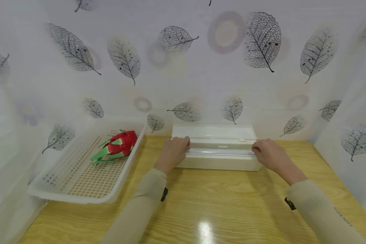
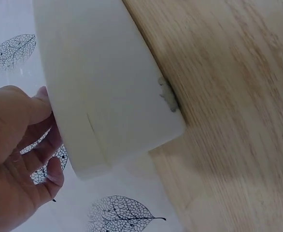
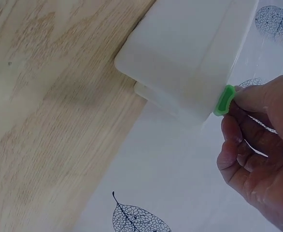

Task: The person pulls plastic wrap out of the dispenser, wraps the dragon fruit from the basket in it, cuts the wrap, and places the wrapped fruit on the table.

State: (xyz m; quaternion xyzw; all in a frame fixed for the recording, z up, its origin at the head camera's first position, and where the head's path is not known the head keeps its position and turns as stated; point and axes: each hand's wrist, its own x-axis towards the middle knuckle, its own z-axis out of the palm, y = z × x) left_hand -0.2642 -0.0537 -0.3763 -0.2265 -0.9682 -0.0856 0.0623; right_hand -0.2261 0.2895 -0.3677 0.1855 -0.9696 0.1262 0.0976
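A long white box [image 1: 219,163] with its lid open lies at the back of the wooden table [image 1: 219,210]. My left hand [image 1: 185,146] grips the box's left end; in the left wrist view its thumb and curled fingers [image 2: 47,145] hold the end of the white box [image 2: 107,82]. My right hand [image 1: 255,148] is at the right end. There the right wrist view shows my right hand [image 3: 238,108] pinching a small green tab [image 3: 224,100] on the edge of the white box [image 3: 190,53]. What lies inside the box is not clear.
A white perforated basket [image 1: 64,198] stands at the left and holds a red and green dragon fruit [image 1: 119,144]. Leaf-patterned white walls [image 1: 262,84] close in the table at the back and both sides. Bare wood lies in front of the box.
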